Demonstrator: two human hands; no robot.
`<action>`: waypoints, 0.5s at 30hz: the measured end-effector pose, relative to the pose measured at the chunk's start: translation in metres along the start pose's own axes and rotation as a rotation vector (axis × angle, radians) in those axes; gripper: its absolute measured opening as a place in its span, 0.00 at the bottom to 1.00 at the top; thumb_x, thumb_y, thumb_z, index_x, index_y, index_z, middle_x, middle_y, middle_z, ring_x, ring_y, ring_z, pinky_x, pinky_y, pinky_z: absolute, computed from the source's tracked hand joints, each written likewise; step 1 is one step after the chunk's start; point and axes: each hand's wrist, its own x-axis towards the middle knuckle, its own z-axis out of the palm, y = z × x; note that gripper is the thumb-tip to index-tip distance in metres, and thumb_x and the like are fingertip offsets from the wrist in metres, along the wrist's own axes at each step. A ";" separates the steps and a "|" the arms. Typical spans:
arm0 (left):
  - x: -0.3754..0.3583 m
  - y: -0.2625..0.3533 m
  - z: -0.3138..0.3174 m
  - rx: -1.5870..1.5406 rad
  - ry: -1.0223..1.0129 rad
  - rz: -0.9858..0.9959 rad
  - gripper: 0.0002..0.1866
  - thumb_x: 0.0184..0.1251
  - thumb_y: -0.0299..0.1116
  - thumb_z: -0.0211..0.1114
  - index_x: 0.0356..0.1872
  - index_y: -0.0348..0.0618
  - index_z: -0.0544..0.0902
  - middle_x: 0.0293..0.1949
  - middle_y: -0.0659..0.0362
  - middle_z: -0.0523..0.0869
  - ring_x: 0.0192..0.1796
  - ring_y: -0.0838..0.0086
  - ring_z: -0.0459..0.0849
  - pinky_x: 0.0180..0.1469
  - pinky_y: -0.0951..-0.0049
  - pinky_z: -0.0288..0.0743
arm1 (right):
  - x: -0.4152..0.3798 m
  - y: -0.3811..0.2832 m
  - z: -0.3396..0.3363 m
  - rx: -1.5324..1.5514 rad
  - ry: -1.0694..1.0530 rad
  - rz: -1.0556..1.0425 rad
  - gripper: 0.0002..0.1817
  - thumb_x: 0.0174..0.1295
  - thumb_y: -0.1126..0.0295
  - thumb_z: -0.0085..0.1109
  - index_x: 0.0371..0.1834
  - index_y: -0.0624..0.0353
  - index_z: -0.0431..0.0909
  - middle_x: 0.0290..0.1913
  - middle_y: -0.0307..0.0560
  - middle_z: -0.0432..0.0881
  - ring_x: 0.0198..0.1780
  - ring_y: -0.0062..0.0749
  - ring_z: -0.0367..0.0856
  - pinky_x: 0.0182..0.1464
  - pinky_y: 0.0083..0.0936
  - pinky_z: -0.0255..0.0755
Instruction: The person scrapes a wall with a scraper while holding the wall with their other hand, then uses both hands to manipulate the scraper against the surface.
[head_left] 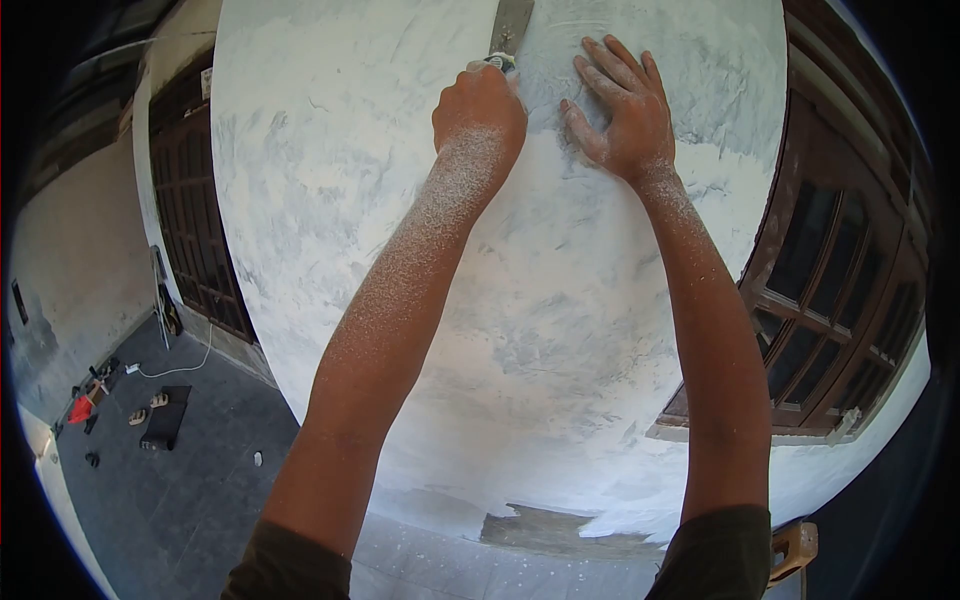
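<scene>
A wall [400, 170] coated in patchy white and grey plaster fills the middle of the head view. Near its top, my left hand [480, 110] is wrapped round the handle of a putty knife [512, 28]. The knife's flat metal blade points upward along the wall, and its far end runs out of the frame. To the right, my right hand [632, 115] rests on the wall with its fingers spread, holding nothing. White dust covers both forearms and the fingers of my right hand.
A brown wooden window [835, 290] is at the right, and a dark door [200, 200] stands at the left. On the grey floor [200, 500] are sandals [138, 416], a dark mat [167, 418] and a white cable [185, 372]. A wooden stool [794, 548] shows at lower right.
</scene>
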 end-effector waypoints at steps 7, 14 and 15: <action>0.035 0.007 -0.015 -0.014 -0.067 0.011 0.23 0.78 0.48 0.56 0.52 0.35 0.83 0.47 0.40 0.87 0.52 0.47 0.88 0.53 0.50 0.83 | 0.000 -0.002 -0.002 0.047 0.034 0.017 0.29 0.59 0.54 0.68 0.64 0.49 0.82 0.73 0.40 0.75 0.79 0.35 0.63 0.83 0.49 0.45; 0.009 0.001 -0.004 0.028 -0.057 -0.021 0.24 0.78 0.47 0.57 0.53 0.32 0.81 0.47 0.42 0.87 0.52 0.49 0.89 0.53 0.52 0.84 | 0.001 -0.002 -0.002 0.031 0.016 0.026 0.28 0.59 0.54 0.68 0.64 0.49 0.82 0.73 0.40 0.75 0.79 0.35 0.63 0.83 0.48 0.45; 0.018 0.004 -0.009 0.017 -0.028 0.006 0.23 0.78 0.47 0.57 0.53 0.32 0.82 0.47 0.42 0.87 0.52 0.49 0.89 0.53 0.52 0.84 | 0.001 -0.003 -0.002 0.036 0.021 0.024 0.28 0.60 0.54 0.68 0.64 0.49 0.82 0.73 0.40 0.75 0.79 0.35 0.63 0.83 0.48 0.45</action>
